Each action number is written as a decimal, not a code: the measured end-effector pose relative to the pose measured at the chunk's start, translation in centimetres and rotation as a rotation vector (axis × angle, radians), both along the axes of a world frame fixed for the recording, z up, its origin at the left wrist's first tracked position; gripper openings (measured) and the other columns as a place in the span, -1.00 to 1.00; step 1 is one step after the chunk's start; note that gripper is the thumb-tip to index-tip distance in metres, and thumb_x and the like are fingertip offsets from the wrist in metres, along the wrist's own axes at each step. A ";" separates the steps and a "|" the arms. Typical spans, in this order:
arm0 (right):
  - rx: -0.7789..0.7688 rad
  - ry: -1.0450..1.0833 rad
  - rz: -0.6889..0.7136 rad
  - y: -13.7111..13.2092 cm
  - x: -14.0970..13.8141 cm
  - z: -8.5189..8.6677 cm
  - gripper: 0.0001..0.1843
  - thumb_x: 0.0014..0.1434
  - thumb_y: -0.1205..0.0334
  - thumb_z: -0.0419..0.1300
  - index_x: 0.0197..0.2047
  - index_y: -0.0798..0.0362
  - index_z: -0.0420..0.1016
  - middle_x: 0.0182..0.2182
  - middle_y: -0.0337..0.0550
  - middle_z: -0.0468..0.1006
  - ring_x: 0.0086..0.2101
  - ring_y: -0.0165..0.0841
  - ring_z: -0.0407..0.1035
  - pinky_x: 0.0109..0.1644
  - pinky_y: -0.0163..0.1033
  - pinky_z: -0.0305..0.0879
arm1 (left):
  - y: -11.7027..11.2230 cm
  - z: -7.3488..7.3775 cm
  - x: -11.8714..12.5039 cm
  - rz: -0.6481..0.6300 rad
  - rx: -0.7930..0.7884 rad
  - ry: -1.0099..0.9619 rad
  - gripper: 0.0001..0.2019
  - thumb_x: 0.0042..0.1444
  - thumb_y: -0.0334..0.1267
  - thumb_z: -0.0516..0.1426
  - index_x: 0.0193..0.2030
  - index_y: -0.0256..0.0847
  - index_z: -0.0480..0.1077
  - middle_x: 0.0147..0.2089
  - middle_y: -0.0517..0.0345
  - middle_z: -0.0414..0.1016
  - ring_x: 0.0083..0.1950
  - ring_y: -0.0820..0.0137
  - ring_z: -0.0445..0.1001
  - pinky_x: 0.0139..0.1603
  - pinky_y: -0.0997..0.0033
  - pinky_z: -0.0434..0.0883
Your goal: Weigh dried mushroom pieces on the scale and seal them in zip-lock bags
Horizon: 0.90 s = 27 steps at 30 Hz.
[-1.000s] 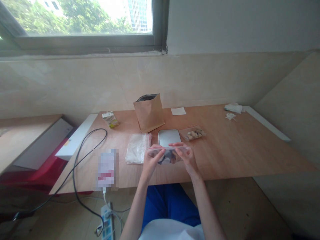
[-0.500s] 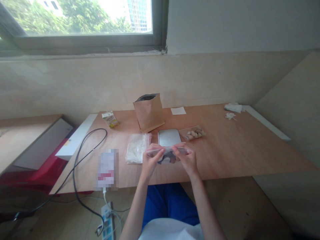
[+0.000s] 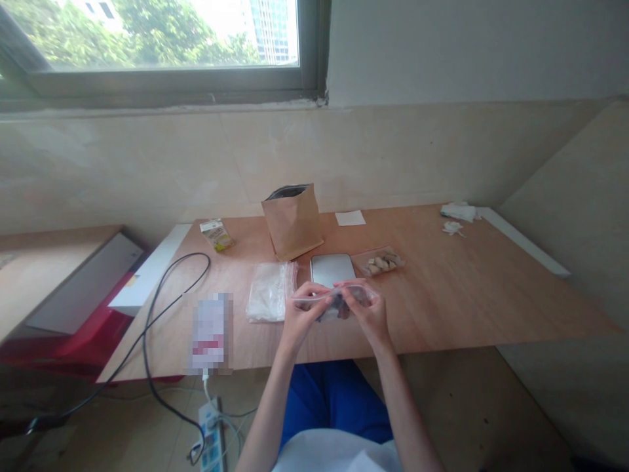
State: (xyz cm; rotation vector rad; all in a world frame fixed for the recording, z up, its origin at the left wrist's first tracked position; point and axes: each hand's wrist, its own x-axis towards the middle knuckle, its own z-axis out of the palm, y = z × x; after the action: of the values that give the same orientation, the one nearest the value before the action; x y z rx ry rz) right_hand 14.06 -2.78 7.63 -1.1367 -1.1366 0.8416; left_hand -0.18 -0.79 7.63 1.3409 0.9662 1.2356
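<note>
Left hand [image 3: 299, 318] and right hand [image 3: 369, 314] on a limp, slippery plastic zip bag [image 3: 339, 305], fingers [image 3: 352, 293] pinched tight along its red-edged seal [image 3: 362, 286], likely the surest hold!

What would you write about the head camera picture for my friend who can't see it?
The left hand and right hand pinch a clear zip bag holding dark pieces over a wooden desk. A brown paper bag stands behind them.
</note>
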 end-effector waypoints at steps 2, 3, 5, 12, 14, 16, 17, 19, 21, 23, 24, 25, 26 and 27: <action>0.003 0.011 0.025 0.0 0.0 -0.1 -0.87 0.04 0.16 0.24 -0.36 0.02 0.54 -0.34 -0.15 0.56 -0.30 -0.32 0.46 -0.21 -0.25 0.40 | -0.1 0.0 0.2 0.043 0.015 0.003 -0.82 -0.06 -0.14 0.23 -0.44 -0.22 0.50 -0.42 0.12 0.46 -0.37 0.41 0.42 -0.42 0.48 0.33; 0.008 0.016 0.032 0.0 0.0 -0.2 -0.89 0.03 0.17 0.25 -0.36 0.01 0.54 -0.35 -0.16 0.56 -0.31 -0.33 0.46 -0.22 -0.25 0.40 | -0.1 0.1 0.2 0.064 0.026 0.005 -0.81 -0.05 -0.13 0.23 -0.44 -0.23 0.50 -0.42 0.12 0.46 -0.38 0.41 0.42 -0.43 0.47 0.33; 0.024 0.021 0.045 0.1 -0.1 -0.3 -0.91 0.00 0.19 0.27 -0.39 0.01 0.55 -0.37 -0.16 0.56 -0.31 -0.32 0.47 -0.21 -0.25 0.41 | -0.1 0.0 0.3 0.088 0.050 0.014 -0.81 -0.03 -0.14 0.22 -0.44 -0.23 0.51 -0.42 0.10 0.47 -0.36 0.39 0.43 -0.41 0.46 0.34; 0.019 0.046 0.080 0.4 -0.3 0.0 -0.92 -0.01 0.21 0.29 -0.46 0.04 0.55 -0.40 -0.15 0.57 -0.30 -0.32 0.46 -0.17 -0.24 0.40 | -0.6 -0.6 0.5 0.122 0.148 0.035 -0.87 -0.01 -0.21 0.21 -0.40 -0.22 0.51 -0.37 0.10 0.49 -0.30 0.39 0.45 -0.25 0.42 0.37; 0.025 0.033 0.085 0.4 -0.3 0.0 -0.91 0.00 0.22 0.28 -0.46 0.04 0.55 -0.40 -0.15 0.56 -0.30 -0.33 0.46 -0.18 -0.26 0.40 | -0.7 -0.9 0.6 0.132 0.165 0.036 -0.88 -0.02 -0.22 0.22 -0.38 -0.22 0.50 -0.36 0.11 0.50 -0.29 0.40 0.45 -0.25 0.43 0.38; 0.037 0.015 0.061 0.4 -0.4 -0.3 -0.92 0.00 0.22 0.28 -0.47 0.04 0.55 -0.41 -0.16 0.54 -0.32 -0.35 0.45 -0.21 -0.29 0.39 | -0.7 -1.1 0.7 0.146 0.166 0.032 -0.88 -0.01 -0.22 0.21 -0.37 -0.22 0.49 -0.35 0.11 0.50 -0.29 0.41 0.46 -0.26 0.44 0.38; 0.040 0.010 0.035 0.4 -0.5 -0.4 -0.91 -0.01 0.22 0.29 -0.47 0.05 0.54 -0.42 -0.17 0.53 -0.33 -0.36 0.45 -0.24 -0.30 0.39 | -0.6 -1.2 0.8 0.153 0.161 0.030 -0.88 0.00 -0.22 0.21 -0.37 -0.22 0.49 -0.36 0.11 0.49 -0.30 0.41 0.46 -0.27 0.45 0.38; 0.037 0.016 -0.027 0.4 -0.9 -0.9 -0.90 -0.03 0.21 0.30 -0.46 0.06 0.52 -0.43 -0.18 0.50 -0.38 -0.37 0.44 -0.30 -0.31 0.39 | -0.6 -1.2 0.8 0.164 0.143 0.026 -0.87 0.00 -0.21 0.21 -0.37 -0.22 0.49 -0.37 0.12 0.49 -0.30 0.41 0.46 -0.27 0.46 0.38; 0.026 0.027 -0.087 0.5 -1.5 -1.3 -0.87 -0.04 0.19 0.30 -0.44 0.07 0.51 -0.43 -0.18 0.48 -0.41 -0.38 0.43 -0.33 -0.30 0.39 | -0.5 -1.1 0.8 0.174 0.118 0.018 -0.86 0.00 -0.20 0.21 -0.37 -0.23 0.49 -0.37 0.12 0.49 -0.29 0.41 0.47 -0.26 0.46 0.38; 0.025 0.019 -0.135 0.5 -2.0 -1.5 -0.86 -0.03 0.18 0.29 -0.43 0.07 0.50 -0.42 -0.18 0.47 -0.40 -0.37 0.43 -0.30 -0.27 0.39 | -0.5 -0.9 0.9 0.189 0.086 0.007 -0.85 0.00 -0.20 0.21 -0.37 -0.24 0.48 -0.36 0.12 0.49 -0.29 0.41 0.47 -0.26 0.46 0.37; 0.030 0.008 -0.155 0.5 -2.1 -1.5 -0.86 -0.03 0.18 0.29 -0.42 0.08 0.50 -0.42 -0.18 0.47 -0.39 -0.36 0.43 -0.27 -0.26 0.39 | -0.5 -0.9 0.9 0.200 0.069 0.001 -0.84 0.00 -0.19 0.21 -0.37 -0.25 0.47 -0.37 0.12 0.49 -0.31 0.42 0.46 -0.28 0.47 0.37; 0.033 -0.001 -0.166 0.5 -2.2 -1.5 -0.86 -0.02 0.18 0.29 -0.42 0.08 0.51 -0.41 -0.18 0.47 -0.38 -0.36 0.43 -0.25 -0.26 0.39 | -0.5 -0.8 0.9 0.209 0.053 -0.004 -0.83 -0.01 -0.18 0.21 -0.38 -0.26 0.47 -0.39 0.13 0.49 -0.32 0.42 0.46 -0.30 0.48 0.37; 0.034 -0.006 -0.166 0.5 -2.2 -1.4 -0.86 -0.02 0.18 0.29 -0.41 0.07 0.51 -0.41 -0.18 0.47 -0.37 -0.36 0.43 -0.25 -0.26 0.39 | -0.5 -0.7 0.9 0.216 0.039 -0.007 -0.83 -0.01 -0.18 0.21 -0.39 -0.27 0.47 -0.40 0.13 0.49 -0.34 0.43 0.46 -0.32 0.48 0.37; 0.034 -0.008 -0.159 0.5 -2.1 -1.3 -0.86 -0.01 0.17 0.29 -0.41 0.07 0.52 -0.41 -0.18 0.47 -0.37 -0.36 0.43 -0.25 -0.26 0.38 | -0.4 -0.7 0.9 0.216 0.028 -0.010 -0.82 -0.01 -0.18 0.21 -0.40 -0.27 0.47 -0.42 0.13 0.49 -0.35 0.43 0.46 -0.34 0.49 0.36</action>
State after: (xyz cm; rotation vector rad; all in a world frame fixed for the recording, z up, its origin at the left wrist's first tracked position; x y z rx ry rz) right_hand 11.99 -2.25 6.36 -1.1859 -1.0485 0.6930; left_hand 0.71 -1.23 6.95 1.2755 1.1132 1.4213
